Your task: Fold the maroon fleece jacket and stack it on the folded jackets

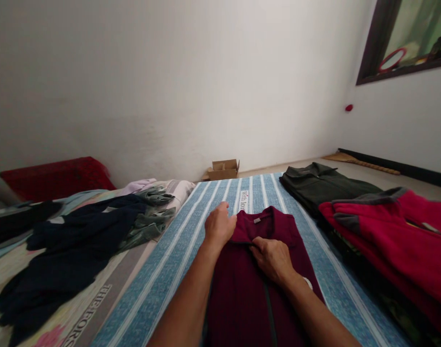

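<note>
a dark red jacket point(242, 289) is spread flat on a blue striped sheet point(170, 270) on the bed, front side up, with its collar pointing to the far wall. a dark zip line is seen running down its middle.

the left hand point(219, 225) is laid on the left side of the collar, palm down, with the fingers bent and the thumb sticking up. nothing is gripped by it; the cloth is only pressed. the right hand point(273, 258) is set just below the collar, near the top of the zip. its fingers are curled down onto the cloth, and a bit of the jacket front seems to be pinched, but this cannot be told for sure.

to the right, a dark green shirt point(321, 185) is lying folded, and a bright red fleece point(390, 231) is placed just beside it, nearer the camera. to the left, a heap of dark blue clothes point(72, 241) is piled on a flowery sheet, with a grey-green piece point(150, 221) touching it. a red pillow point(56, 177) is seen behind the heap. a small cardboard box point(224, 169) is sitting on the floor by the wall.
</note>
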The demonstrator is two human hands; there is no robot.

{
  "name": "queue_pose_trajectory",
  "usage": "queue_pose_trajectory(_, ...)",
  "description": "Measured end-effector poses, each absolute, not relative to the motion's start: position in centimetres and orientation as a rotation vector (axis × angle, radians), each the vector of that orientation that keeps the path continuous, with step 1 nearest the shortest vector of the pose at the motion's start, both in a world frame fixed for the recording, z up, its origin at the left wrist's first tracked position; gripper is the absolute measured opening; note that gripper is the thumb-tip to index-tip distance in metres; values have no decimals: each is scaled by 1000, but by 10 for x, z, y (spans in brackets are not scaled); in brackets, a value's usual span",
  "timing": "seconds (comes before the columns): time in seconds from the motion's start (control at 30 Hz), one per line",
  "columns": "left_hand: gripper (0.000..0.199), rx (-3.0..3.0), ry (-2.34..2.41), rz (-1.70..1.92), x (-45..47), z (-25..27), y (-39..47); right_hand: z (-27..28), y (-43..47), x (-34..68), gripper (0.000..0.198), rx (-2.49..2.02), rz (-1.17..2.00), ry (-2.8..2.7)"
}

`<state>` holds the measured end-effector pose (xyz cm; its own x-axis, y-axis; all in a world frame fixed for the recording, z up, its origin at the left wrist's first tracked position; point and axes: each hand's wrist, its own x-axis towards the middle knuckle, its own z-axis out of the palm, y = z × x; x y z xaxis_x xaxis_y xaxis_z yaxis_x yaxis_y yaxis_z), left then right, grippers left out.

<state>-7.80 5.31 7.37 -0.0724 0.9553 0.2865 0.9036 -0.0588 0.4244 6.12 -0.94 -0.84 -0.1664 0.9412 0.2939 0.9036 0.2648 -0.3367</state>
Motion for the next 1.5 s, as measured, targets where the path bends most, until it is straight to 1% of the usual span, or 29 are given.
queue_pose_trajectory(0.07, 32, 2390, 1952, 545, -62, 80, 73, -9, -9, 62, 19, -1661, 115, -2092)
queue_pose_trajectory(0.17, 33, 2485, 1832, 235, -43, 71, 104, -10, -8, 62, 18, -1656, 120, -2069)
queue_pose_trajectory(0.4, 17, 2412, 1783, -66, -39, 41, 150, -11, -5, 61, 16, -1664, 171, -2022)
queue_pose_trajectory(0.5, 16, 2429, 1764, -109, -43, 41, 155, -10, -5, 60, 16, -1663, 186, -2006)
queue_pose_trajectory(0.67, 19, 2426, 1760, -61, -51, 45, 155, -11, -4, 60, 16, -1644, 202, -1999)
queue_pose_trajectory(0.83, 22, 2359, 1739, 76, -58, 49, 156, -12, -4, 61, 16, -1633, 214, -1994)
queue_pose_trajectory(1.27, 11, 2010, 1541, 511, -75, 53, 151, -10, -4, 62, 16, -1630, 330, -1936)
queue_pose_trajectory(1.4, 12, 1970, 1473, 580, -75, 51, 145, 2, -6, 69, 21, -1551, 456, -1829)
queue_pose_trajectory(1.5, 13, 1952, 1418, 616, -73, 51, 143, 22, 0, 82, 25, -1567, 372, -1727)
